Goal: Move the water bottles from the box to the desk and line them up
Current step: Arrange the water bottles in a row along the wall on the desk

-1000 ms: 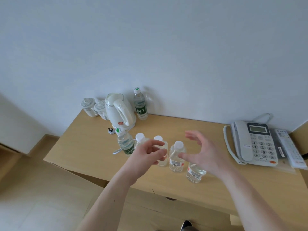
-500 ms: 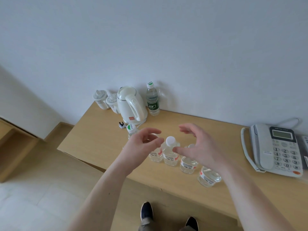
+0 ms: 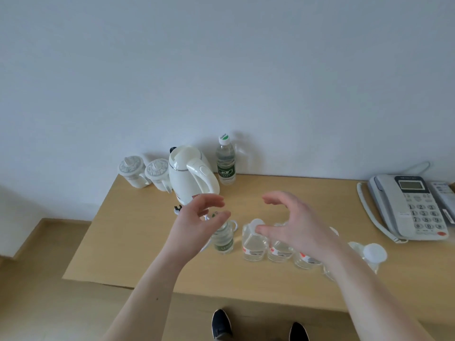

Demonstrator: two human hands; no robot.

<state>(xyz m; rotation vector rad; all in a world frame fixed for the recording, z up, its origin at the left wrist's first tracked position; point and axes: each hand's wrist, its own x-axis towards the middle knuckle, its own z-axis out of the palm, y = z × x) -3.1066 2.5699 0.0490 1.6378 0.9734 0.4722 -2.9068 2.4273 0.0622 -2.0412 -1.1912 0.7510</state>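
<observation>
Several small water bottles stand in a row on the wooden desk [image 3: 138, 244]: a green-label bottle [image 3: 223, 239] at the left, then clear red-label bottles [image 3: 253, 246], and a white-capped one [image 3: 371, 253] at the right end. My left hand [image 3: 197, 222] hovers over the green-label bottle, fingers loosely curved, holding nothing. My right hand [image 3: 293, 225] hovers above the middle bottles, fingers spread and curved, hiding parts of them. No box is in view.
At the back of the desk stand a white kettle [image 3: 190, 173], two lidded cups [image 3: 142, 172] and a taller green-label bottle [image 3: 225, 161]. A grey telephone [image 3: 411, 207] lies at the right. My shoes [image 3: 221, 323] show below the desk's front edge.
The view has shifted left and down, so the desk items sit further right. Both hands have stayed above the bottle row, a little further apart, and hold nothing.
</observation>
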